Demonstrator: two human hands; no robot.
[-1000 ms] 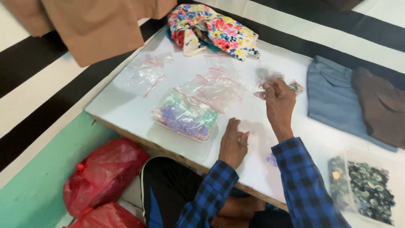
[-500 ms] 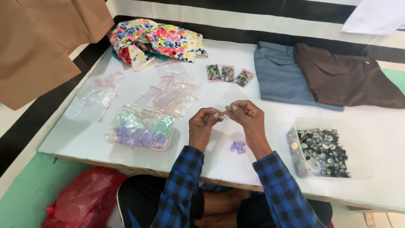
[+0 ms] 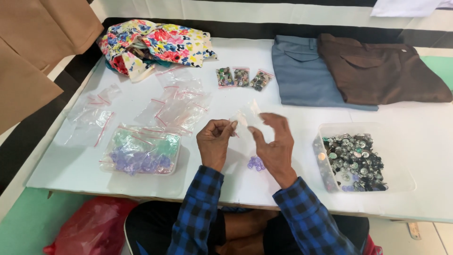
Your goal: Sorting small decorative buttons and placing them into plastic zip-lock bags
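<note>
Over the white table [image 3: 85,170], my left hand [image 3: 214,141] and my right hand [image 3: 273,141] together hold a small clear zip bag [image 3: 245,115] a little above the surface. The left fingers pinch its near corner. The right thumb and fingers grip its other side. A small heap of purple buttons [image 3: 256,163] lies on the table just below my hands. To the left sits a clear bag of purple and green buttons [image 3: 141,152].
A clear tub of mixed dark and silver buttons [image 3: 354,160] stands at the right. Empty zip bags [image 3: 179,106] are scattered at the centre left, three filled small bags [image 3: 243,78] behind them. Floral cloth [image 3: 155,45], blue trousers [image 3: 306,75] and brown trousers [image 3: 377,71] lie at the back. A red bag [image 3: 94,229] is below the table.
My right hand drew back from the far small bags and my left hand lifted off the table. Both hands met over the table's middle and now hold a clear zip bag.
</note>
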